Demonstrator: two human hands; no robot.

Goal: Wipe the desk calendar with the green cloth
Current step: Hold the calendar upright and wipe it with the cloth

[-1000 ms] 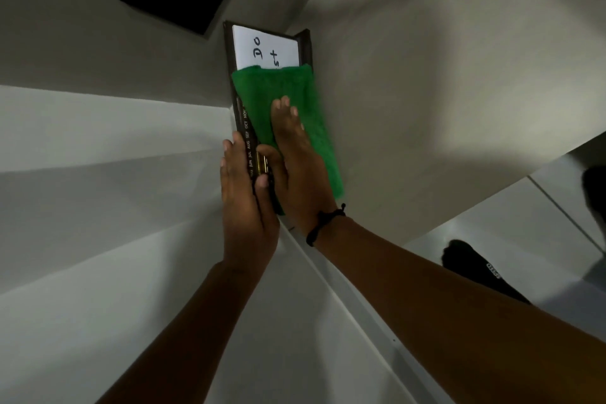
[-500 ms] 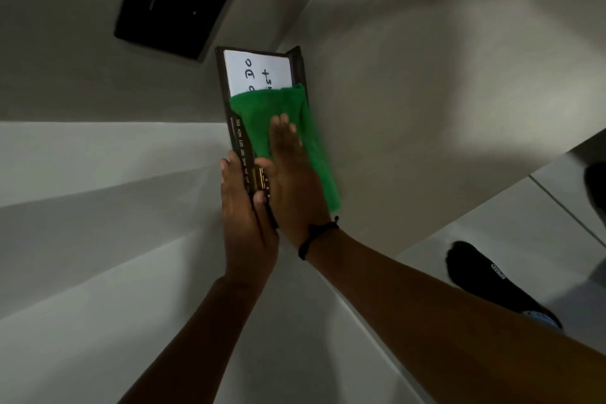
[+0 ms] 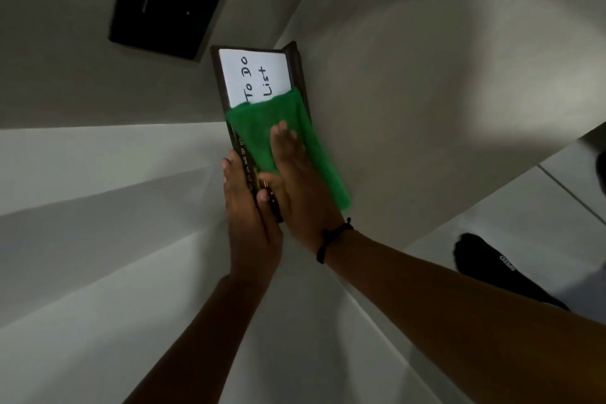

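Observation:
The desk calendar (image 3: 254,75) is a dark-framed board with a white panel reading "To Do List" and month names down its left edge. It stands on the pale desk surface (image 3: 98,239) near a wall. My left hand (image 3: 249,216) grips its near left edge. The green cloth (image 3: 262,128) covers the lower half of the panel. My right hand (image 3: 295,180) lies flat on the cloth, fingers together, pressing it against the calendar. A black cord sits on that wrist.
A black rectangular device (image 3: 173,0) lies on the surface beyond the calendar. The pale wall (image 3: 426,75) rises right beside the calendar. At the lower right a foot in a black sock (image 3: 492,269) stands on the tiled floor.
My right hand has drawn the green cloth down the panel toward me, uncovering the words "To Do List". The left hand keeps its hold on the calendar's edge.

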